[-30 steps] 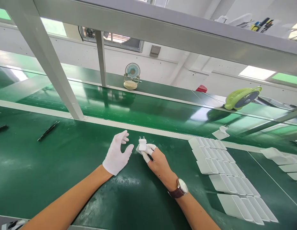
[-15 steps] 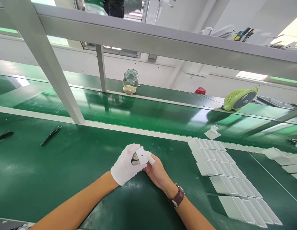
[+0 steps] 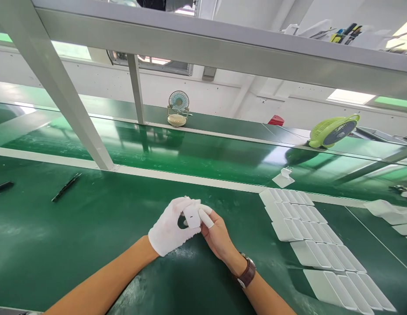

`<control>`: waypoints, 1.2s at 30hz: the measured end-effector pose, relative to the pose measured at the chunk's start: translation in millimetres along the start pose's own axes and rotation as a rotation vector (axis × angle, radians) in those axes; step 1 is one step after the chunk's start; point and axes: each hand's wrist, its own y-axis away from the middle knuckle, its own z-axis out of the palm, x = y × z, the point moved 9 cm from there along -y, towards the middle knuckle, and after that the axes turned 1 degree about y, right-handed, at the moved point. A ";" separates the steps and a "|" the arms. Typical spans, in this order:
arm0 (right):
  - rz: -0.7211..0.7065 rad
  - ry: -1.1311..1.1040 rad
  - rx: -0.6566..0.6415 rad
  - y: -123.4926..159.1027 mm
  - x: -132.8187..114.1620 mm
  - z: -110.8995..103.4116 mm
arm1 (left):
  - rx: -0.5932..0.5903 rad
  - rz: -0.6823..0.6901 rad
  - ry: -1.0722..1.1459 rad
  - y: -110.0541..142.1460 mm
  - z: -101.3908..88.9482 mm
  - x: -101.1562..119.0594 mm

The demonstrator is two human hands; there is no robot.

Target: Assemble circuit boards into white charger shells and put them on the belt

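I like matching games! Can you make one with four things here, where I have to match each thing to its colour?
Things:
1. glove on the left hand
2. watch strap
3. tilted fan
4. small box far back

Colours:
a. lime green
b. red
c. white
d. brown

Pairs: 1-c, 2-d, 3-a, 4-b

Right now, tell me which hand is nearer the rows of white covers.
Right. The right hand sits beside the covers; the left hand is farther, across the charger.
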 end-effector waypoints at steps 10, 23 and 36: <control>-0.438 0.765 -0.069 14.2 -33.8 -2.6 | -0.250 -0.274 -0.098 1.1 15.4 -44.0; -0.610 0.930 -0.143 19.4 -35.8 -3.6 | -0.354 -0.464 -0.123 9.3 19.5 -63.8; -0.749 1.172 -0.107 25.6 -37.7 9.5 | -0.339 -0.471 0.053 7.4 18.3 -60.7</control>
